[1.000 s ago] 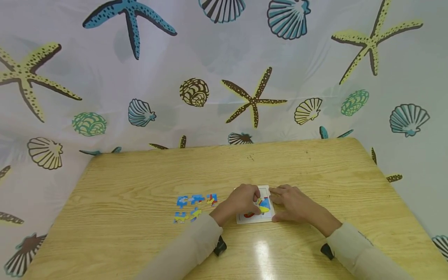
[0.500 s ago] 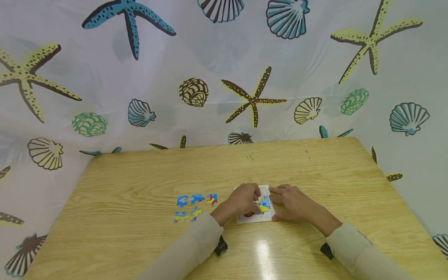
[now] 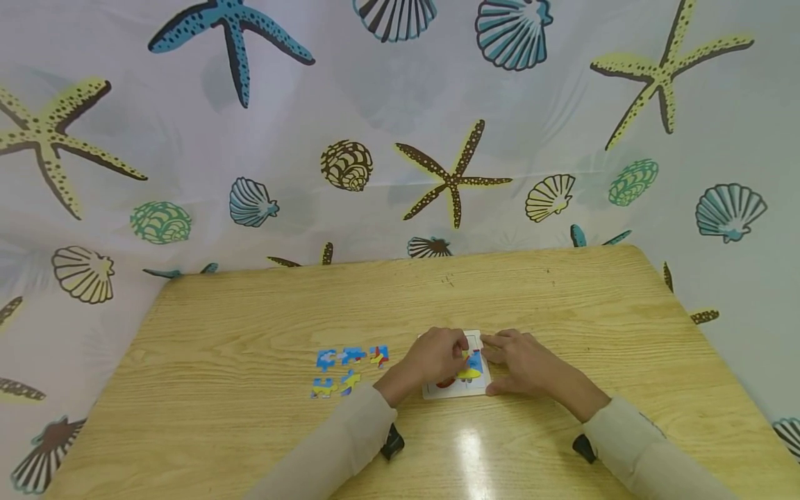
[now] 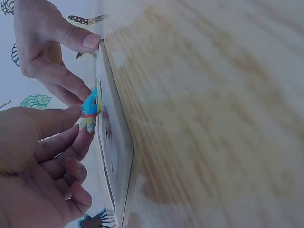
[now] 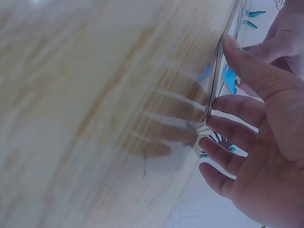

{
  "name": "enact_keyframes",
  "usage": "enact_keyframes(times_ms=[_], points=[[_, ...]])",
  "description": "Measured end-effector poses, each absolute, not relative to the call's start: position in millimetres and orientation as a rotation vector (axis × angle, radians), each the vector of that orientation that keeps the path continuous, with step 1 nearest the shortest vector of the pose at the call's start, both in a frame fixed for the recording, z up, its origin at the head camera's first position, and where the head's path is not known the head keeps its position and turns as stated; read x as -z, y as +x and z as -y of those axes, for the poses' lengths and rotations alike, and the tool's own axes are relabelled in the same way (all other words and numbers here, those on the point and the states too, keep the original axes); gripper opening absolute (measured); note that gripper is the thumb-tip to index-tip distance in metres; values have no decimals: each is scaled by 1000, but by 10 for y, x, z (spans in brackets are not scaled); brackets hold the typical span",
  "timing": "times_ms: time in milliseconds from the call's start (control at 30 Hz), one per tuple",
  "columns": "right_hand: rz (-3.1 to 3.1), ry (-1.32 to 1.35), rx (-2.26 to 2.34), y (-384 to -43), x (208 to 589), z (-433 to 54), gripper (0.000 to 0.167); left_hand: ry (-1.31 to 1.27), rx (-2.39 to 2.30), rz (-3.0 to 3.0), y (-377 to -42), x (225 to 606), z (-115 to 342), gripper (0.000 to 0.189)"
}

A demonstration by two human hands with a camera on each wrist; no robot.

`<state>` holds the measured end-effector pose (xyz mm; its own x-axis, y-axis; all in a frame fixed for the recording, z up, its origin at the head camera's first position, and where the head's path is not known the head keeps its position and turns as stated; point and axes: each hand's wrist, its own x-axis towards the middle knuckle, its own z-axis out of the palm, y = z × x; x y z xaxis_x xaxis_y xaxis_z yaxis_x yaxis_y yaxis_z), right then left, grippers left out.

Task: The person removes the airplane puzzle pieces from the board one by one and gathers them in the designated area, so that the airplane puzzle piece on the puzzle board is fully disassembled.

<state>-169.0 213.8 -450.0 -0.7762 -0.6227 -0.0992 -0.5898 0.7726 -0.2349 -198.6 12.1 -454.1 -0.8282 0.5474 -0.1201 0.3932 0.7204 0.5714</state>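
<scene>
l hand (image 3: 434, 357) pinches pc (image 4: 89, 108) btwn thumb & fingers, rest curled; pc tilted at its tips, just over board (image 3: 453, 394). r hand (image 3: 526, 365), fingers near straight, slightly apart, touches board's r edge.

The white-bordered puzzle board (image 3: 456, 394) lies flat on the table (image 3: 237, 326), the right hand (image 3: 523, 362) at its right edge. Over it, the left hand (image 3: 431, 355) pinches a tilted blue, red and yellow jigsaw piece (image 4: 89, 105). Five loose pieces (image 3: 353, 355), mostly blue and yellow, lie leftward.
</scene>
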Motion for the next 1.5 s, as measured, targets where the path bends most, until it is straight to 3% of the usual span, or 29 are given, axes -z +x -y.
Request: enact_keyframes(times_ms=[233,800,1133,1500], points=[[-2794,-965,300,-1691,4505,-2143,65,775,-853,-2668,-2001,4516,-113,8],[-2800,-988,296,-1694,4513,-2140,65,833,-886,-2644,-2010,4510,-83,9],[-2898,-1043,219,-1707,4514,-2076,44,850,-888,-2642,-2008,4512,-82,8],[-2929,-983,119,-1721,4506,-2021,45,848,-831,-2650,-2017,4508,-81,8]])
